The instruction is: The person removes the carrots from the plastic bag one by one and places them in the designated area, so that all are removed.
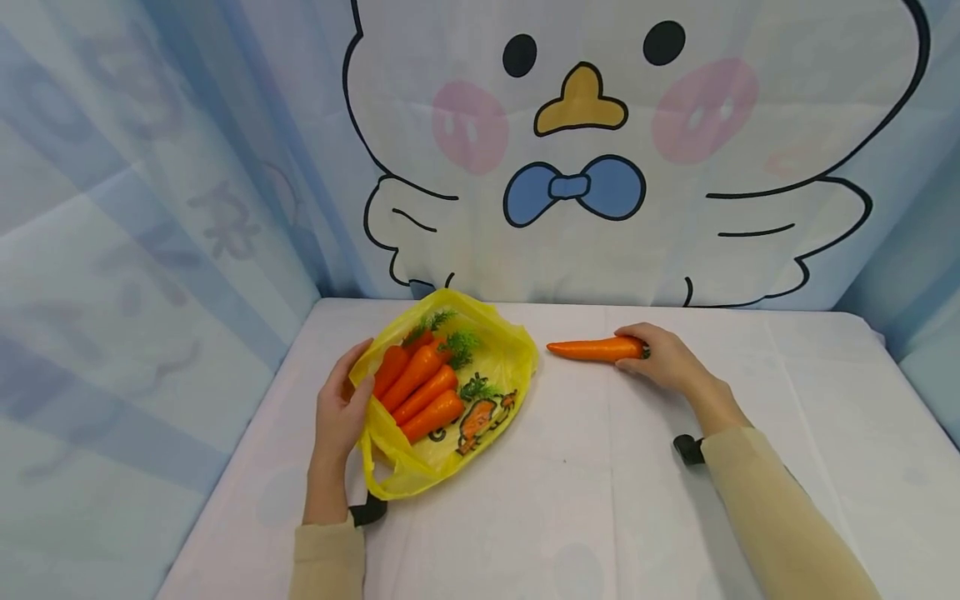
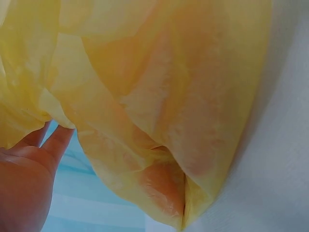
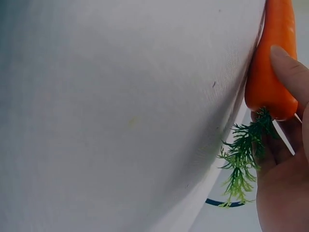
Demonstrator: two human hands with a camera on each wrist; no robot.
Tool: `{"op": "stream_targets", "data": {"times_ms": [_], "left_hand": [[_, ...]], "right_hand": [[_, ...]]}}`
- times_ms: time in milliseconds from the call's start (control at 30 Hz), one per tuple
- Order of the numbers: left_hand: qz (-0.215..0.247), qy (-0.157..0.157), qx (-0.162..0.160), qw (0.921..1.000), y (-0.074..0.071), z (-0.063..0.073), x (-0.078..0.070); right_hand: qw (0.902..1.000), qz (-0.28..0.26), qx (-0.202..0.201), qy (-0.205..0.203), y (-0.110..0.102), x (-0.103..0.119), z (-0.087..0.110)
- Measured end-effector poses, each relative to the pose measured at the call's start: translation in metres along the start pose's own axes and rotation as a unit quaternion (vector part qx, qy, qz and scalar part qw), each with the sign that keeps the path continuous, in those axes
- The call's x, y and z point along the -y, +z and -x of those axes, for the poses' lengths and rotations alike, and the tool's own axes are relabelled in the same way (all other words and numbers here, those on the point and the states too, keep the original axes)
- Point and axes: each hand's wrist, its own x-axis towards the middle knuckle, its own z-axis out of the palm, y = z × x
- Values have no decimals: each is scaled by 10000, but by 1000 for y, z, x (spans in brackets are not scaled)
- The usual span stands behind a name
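Observation:
A yellow plastic bag lies with its mouth spread, several orange carrots with green tops inside it. At the bag's left rim my left hand holds the plastic between thumb and fingers. The left wrist view shows the left hand at the bag's edge, its fingertips hidden by the yellow film. To the right of the bag, a single carrot points its tip toward it. My right hand grips this carrot at its thick end, and green leaves hang beside the palm in the right wrist view.
A white cloth covers the table. Behind it hangs a curtain with a cartoon face and a blue bow tie. Another pale blue curtain runs along the left side.

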Motion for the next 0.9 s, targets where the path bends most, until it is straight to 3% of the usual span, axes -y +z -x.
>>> {"op": "stream_targets", "data": {"times_ms": [567, 900], "left_hand": [[37, 105, -21, 9999, -1, 0, -1], [158, 199, -34, 9997, -1, -1, 1]], "right_hand": [[10000, -40, -42, 54, -7, 6, 4], [9996, -61, -146, -212, -14, 12, 6]]}}
